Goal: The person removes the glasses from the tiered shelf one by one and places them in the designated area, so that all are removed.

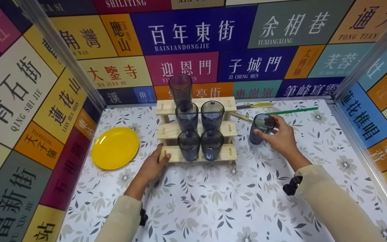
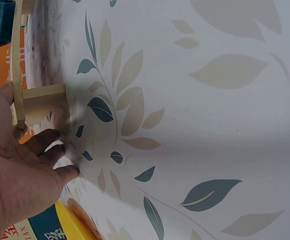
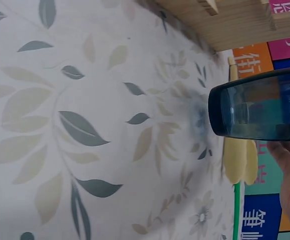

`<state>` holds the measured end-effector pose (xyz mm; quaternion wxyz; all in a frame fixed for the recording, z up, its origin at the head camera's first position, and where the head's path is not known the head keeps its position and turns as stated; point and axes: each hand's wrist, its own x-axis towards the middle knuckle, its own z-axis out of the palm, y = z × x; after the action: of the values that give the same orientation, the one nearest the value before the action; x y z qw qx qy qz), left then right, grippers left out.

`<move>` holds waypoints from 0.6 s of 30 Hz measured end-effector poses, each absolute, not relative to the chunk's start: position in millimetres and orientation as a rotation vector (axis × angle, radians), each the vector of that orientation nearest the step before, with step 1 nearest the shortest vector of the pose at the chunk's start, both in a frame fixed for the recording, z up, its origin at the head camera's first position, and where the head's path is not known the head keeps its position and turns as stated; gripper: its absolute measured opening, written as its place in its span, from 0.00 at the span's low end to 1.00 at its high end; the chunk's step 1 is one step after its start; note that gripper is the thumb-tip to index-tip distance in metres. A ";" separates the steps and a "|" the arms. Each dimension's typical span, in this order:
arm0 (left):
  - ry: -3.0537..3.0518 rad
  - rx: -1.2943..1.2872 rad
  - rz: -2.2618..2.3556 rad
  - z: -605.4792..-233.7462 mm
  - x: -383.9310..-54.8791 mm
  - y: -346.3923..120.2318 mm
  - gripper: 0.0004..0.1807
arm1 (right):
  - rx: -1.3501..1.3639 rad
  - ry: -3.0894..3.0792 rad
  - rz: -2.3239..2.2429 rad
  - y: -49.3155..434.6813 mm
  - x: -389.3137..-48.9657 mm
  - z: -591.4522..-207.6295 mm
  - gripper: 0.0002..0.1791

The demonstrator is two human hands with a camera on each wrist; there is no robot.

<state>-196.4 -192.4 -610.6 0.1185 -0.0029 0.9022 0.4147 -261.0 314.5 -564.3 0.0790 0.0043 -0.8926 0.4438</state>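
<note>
A three-step wooden rack [image 1: 164,131] stands on the table with dark tinted drinking glasses on it. One glass [image 1: 180,89] is on the top step, two are on the middle step, and two more, including this left one [image 1: 189,146], are on the lowest. My left hand [image 1: 152,165] grips the left end of the lowest step, thumb above the board [image 2: 18,65] and a fingertip beneath it. To the right of the rack, my right hand [image 1: 282,136] holds another dark glass [image 1: 261,129] between thumb and fingers. In the right wrist view, that glass's base [image 3: 219,111] shows near the tabletop.
A yellow plate [image 1: 115,148] lies left of the rack. Behind the right hand are a green stem [image 1: 296,110] and yellow petal-like pieces [image 1: 262,105]. Sign-printed walls [image 1: 193,30] enclose the back and sides of the flower-patterned table [image 1: 207,198].
</note>
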 end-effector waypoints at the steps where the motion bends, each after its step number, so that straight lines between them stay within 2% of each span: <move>1: 2.639 -0.009 1.217 -610.7 -196.3 -192.5 0.45 | 0.008 -2.677 1.332 314.4 -260.3 -566.8 0.55; 9: 2.631 -0.037 1.213 -611.2 -196.3 -192.1 0.44 | 0.028 -2.673 1.373 315.7 -258.5 -584.5 0.57; 18: 2.626 -0.041 1.218 -611.3 -195.8 -191.9 0.45 | 0.120 -2.651 1.345 315.4 -259.0 -590.0 0.52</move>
<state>-195.8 -191.9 -611.3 0.1231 -0.0142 0.9001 0.4177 -259.0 315.4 -590.0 0.0833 0.0401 -0.8879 0.4506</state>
